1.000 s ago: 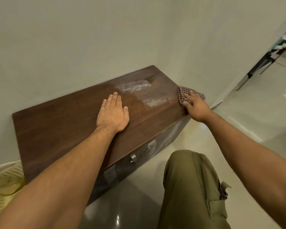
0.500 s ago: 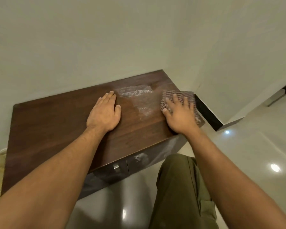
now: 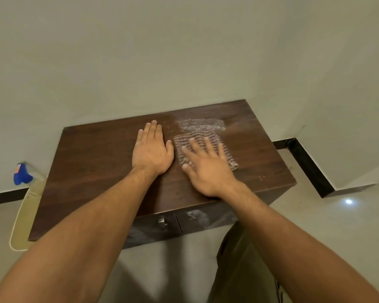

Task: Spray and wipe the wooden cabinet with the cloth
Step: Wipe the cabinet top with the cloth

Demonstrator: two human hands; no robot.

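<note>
A low dark wooden cabinet (image 3: 96,162) stands against the wall, its top facing me. A patch of white spray foam (image 3: 202,124) lies near the back of the top. My right hand (image 3: 206,169) presses flat, fingers spread, on a checked red-brown cloth (image 3: 225,147) just in front of the foam. My left hand (image 3: 151,149) rests flat and empty on the wood right beside the cloth. A spray bottle (image 3: 23,174) with a blue trigger head stands on the floor left of the cabinet.
A pale plastic basket (image 3: 22,217) sits against the cabinet's left side. Two drawers with metal handles (image 3: 161,221) face me below the top. My olive trouser leg (image 3: 243,270) is near the right front corner. A black skirting (image 3: 306,165) runs along the wall corner.
My right hand has slid the cloth left from the cabinet's right edge onto the top, over the nearer foam patch, ending beside my left hand. The view has swung left.
</note>
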